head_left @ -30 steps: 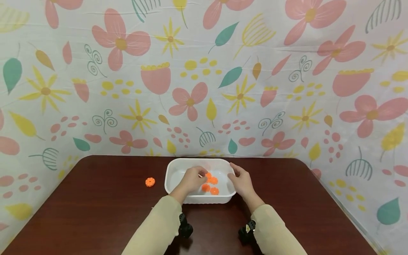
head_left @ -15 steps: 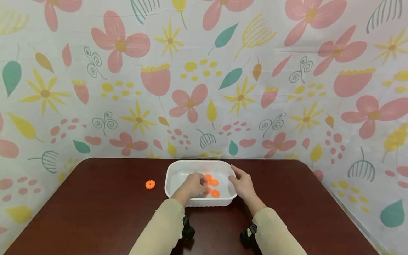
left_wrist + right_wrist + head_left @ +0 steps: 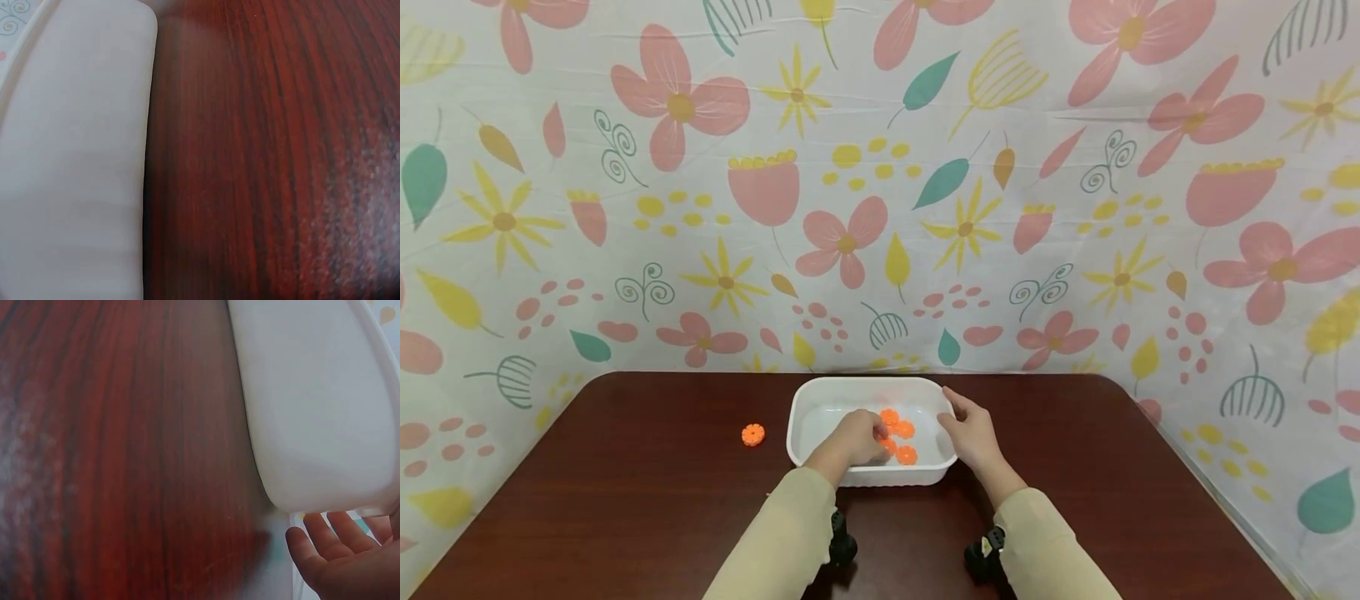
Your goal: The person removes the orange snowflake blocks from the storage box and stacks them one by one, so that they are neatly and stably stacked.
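Observation:
A white rectangular tray (image 3: 842, 475) stands at the far middle of the table, with several small orange scalloped discs (image 3: 906, 455) in its right half. My left hand (image 3: 854, 437) reaches over the near rim into the tray, fingers bent down beside the nearest left disc (image 3: 887, 447) and partly covering it. Its fingertips are hidden, so I cannot tell whether it pinches that disc. My right hand (image 3: 973, 433) grips the tray's right end, thumb over the rim; in the right wrist view its fingers (image 3: 325, 540) lie along the outside of the end wall.
One more orange disc (image 3: 753, 435) lies on the dark brown table (image 3: 647, 500), left of the tray. Behind the table's far edge hangs a white cloth (image 3: 850, 108) printed with flowers. Black devices (image 3: 842, 542) sit at both wrists, below the beige sleeves.
My left hand has lowered slightly into the tray, its fingers now down at the discs. The right hand keeps its place on the tray's end. The camera view has shifted a little.

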Motion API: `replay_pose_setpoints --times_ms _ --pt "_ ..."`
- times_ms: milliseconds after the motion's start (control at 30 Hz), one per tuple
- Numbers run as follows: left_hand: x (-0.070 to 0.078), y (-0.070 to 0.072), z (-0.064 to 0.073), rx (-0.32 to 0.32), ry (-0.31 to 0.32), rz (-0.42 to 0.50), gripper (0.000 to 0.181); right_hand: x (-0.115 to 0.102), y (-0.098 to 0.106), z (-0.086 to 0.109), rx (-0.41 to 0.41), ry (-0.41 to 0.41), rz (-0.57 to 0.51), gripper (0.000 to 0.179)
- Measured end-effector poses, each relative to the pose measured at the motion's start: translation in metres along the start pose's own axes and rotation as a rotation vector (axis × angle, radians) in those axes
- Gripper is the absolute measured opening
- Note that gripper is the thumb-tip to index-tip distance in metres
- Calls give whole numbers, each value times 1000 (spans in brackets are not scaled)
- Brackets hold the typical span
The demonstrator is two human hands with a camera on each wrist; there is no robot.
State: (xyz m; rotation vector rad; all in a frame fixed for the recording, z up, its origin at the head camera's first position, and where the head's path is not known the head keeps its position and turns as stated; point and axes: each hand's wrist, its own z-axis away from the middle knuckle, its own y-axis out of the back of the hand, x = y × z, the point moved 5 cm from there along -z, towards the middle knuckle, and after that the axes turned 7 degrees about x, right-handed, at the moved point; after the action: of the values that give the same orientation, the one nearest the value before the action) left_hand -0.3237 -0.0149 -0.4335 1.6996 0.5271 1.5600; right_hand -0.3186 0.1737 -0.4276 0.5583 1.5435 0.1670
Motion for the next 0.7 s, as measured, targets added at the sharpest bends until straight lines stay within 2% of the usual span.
replay_pose_setpoints --times_ms 200,333,567,700 --pt "-2 -3 3 -29 35 31 21 1 1 3 -1 -7 0 50" --pt "-1 -2 5 -16 19 40 25 2 2 4 7 -15 -7 50" --pt "-3 0 2 0 53 93 19 0 1 1 7 8 1 49" --pt "-3 2 0 22 41 89 18 1 1 -1 11 -1 -5 49"
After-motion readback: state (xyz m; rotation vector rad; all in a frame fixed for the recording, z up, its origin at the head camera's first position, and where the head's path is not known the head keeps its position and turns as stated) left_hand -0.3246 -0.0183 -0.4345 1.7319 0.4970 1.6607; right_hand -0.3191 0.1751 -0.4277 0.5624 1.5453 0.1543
